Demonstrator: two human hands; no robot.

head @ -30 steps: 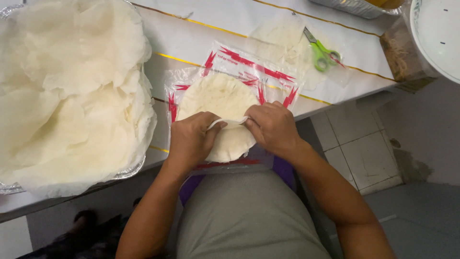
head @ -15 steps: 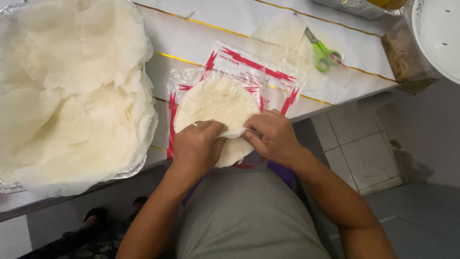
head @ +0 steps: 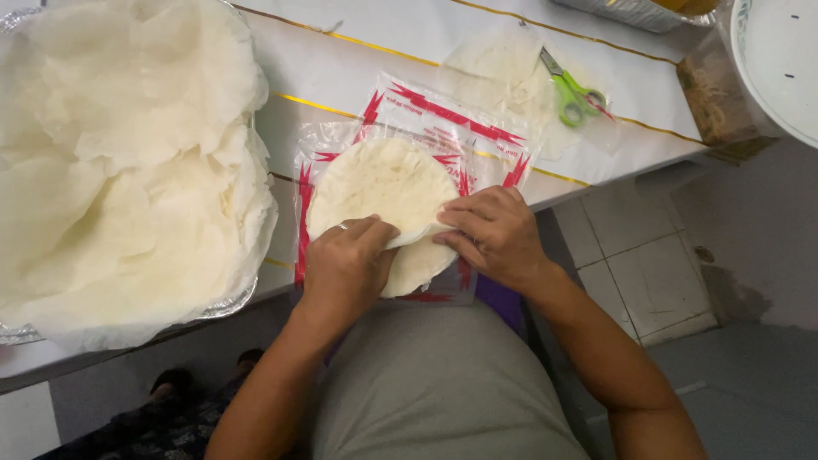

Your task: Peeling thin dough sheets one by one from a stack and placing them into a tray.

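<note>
Frame centre: your left hand (head: pixel 345 264) and right hand (head: pixel 494 234) pinch the top flatbread (head: pixel 379 183); pulling hard could tear it.

We log a heaped foil tray (head: pixel 223 305) of thin wafers (head: pixel 119 162) blocking the left. Green scissors (head: pixel 573 92) and a white tub (head: pixel 780 64) obstruct far right; bare tabletop (head: pixel 341 72) between stays passable.

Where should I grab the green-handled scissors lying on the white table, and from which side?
Take the green-handled scissors by the green loop handles, coming from the table's near edge on the right hand's side. The loops point toward that edge and lie clear, while the blades point away, resting over a thin round white sheet. Both the right hand and left hand are now on the round white wrappers.
</note>
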